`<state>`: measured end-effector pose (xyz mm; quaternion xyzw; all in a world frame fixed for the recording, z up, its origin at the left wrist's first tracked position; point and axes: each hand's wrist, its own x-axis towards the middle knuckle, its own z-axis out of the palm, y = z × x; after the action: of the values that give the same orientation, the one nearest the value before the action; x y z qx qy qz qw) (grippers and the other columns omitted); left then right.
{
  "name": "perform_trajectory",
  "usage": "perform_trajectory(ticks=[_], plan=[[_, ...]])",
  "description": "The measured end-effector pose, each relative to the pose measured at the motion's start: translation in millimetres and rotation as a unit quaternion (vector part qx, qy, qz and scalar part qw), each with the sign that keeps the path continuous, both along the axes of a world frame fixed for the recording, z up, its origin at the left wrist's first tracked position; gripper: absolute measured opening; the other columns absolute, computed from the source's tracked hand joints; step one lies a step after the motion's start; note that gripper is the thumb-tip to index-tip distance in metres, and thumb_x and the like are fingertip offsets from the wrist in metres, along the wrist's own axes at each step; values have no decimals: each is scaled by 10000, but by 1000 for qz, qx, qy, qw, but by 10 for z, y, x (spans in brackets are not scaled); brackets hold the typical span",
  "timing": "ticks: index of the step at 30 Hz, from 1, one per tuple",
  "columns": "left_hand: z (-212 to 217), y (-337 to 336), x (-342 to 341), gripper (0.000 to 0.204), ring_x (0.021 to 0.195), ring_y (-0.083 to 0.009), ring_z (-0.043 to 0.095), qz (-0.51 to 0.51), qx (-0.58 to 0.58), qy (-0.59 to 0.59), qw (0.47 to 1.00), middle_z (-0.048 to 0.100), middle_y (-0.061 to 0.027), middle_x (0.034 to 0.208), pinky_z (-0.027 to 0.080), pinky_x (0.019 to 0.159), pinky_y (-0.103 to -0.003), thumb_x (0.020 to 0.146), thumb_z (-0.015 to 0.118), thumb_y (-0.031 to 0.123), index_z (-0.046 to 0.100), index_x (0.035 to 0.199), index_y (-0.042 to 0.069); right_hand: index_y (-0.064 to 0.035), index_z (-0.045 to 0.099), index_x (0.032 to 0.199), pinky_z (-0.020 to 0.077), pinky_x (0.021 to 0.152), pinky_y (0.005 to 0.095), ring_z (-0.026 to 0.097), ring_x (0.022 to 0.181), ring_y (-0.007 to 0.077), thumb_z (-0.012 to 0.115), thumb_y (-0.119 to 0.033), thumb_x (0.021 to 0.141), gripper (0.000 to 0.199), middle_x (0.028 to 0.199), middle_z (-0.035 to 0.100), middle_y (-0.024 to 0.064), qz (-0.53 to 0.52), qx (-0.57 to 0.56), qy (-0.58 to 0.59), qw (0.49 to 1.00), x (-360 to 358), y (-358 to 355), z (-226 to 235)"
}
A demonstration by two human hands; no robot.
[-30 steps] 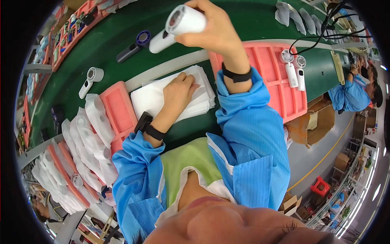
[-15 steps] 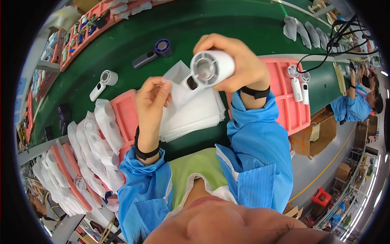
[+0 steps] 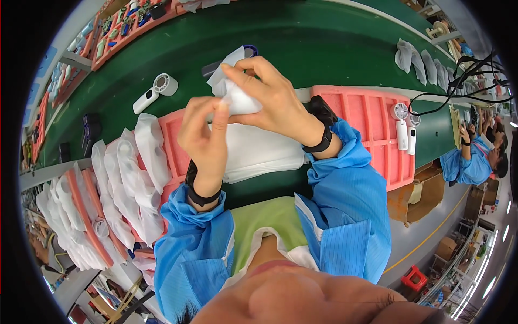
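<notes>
Both my hands are raised over the middle of the green bench. My right hand (image 3: 278, 100) is closed round a handheld fan in a thin white translucent bag (image 3: 242, 101), the bag's loose end sticking up beyond the fingers. My left hand (image 3: 202, 137), slightly blurred, pinches the near left side of that bag between thumb and fingers. The fan's shape is mostly hidden by bag and fingers. Beneath my hands lies a stack of flat white bags (image 3: 264, 154). A dark fan with a purple ring (image 3: 250, 51) lies just beyond, partly covered by the bag.
A white fan (image 3: 156, 93) lies at the left. Bagged fans (image 3: 127, 167) fill pink foam trays (image 3: 174, 143) nearer left. At right, a pink divided tray (image 3: 372, 135) holds two white fans (image 3: 402, 127). Black cables (image 3: 469, 89) hang at the far right; another person (image 3: 472, 156) sits beyond.
The white fan, bare in my right hand before, is now inside the bag. My right hand has moved left and turned its grip onto the bag; the view has shifted slightly.
</notes>
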<state>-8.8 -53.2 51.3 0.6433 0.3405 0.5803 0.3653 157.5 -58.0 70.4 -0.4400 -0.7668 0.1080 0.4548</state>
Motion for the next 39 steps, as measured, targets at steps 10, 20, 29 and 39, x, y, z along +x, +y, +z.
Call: perform_trajectory(ticks=[10, 20, 29, 39], plan=[[29, 90, 204, 404, 886, -250, 616, 45, 190, 162, 967, 614, -106, 996, 478, 760, -326, 701, 760, -20, 668, 1084, 70, 2, 515, 1194, 511, 767, 330, 593, 954, 261, 800, -79, 669, 603, 1089, 546, 145, -105, 27, 117, 987, 96, 171, -172], [77, 279, -147, 460, 1093, -228, 562, -172, -102, -126, 972, 497, -127, 1307, 465, 889, -328, 737, 769, 67, 565, 1149, 91, -12, 510, 1173, 514, 808, 335, 616, 971, 279, 814, -145, 674, 599, 1126, 563, 157, 86, -92, 193, 973, -29, 96, -99], [8, 279, -155, 362, 1211, -238, 480, -18, -71, -213, 974, 458, -141, 1335, 390, 1010, -359, 821, 731, 151, 577, 1138, 70, -13, 606, 1023, 517, 735, 363, 642, 855, 352, 749, -105, 720, 348, 925, 645, 158, -55, -52, 13, 997, 65, 150, -169], [35, 171, -11, 241, 1250, -314, 442, 36, 167, 24, 985, 422, -139, 1376, 360, 1037, -399, 789, 758, 87, 637, 996, 61, -20, 607, 978, 508, 657, 399, 634, 800, 345, 712, -45, 689, 308, 870, 635, 131, -107, 28, -86, 990, 32, 93, -102]])
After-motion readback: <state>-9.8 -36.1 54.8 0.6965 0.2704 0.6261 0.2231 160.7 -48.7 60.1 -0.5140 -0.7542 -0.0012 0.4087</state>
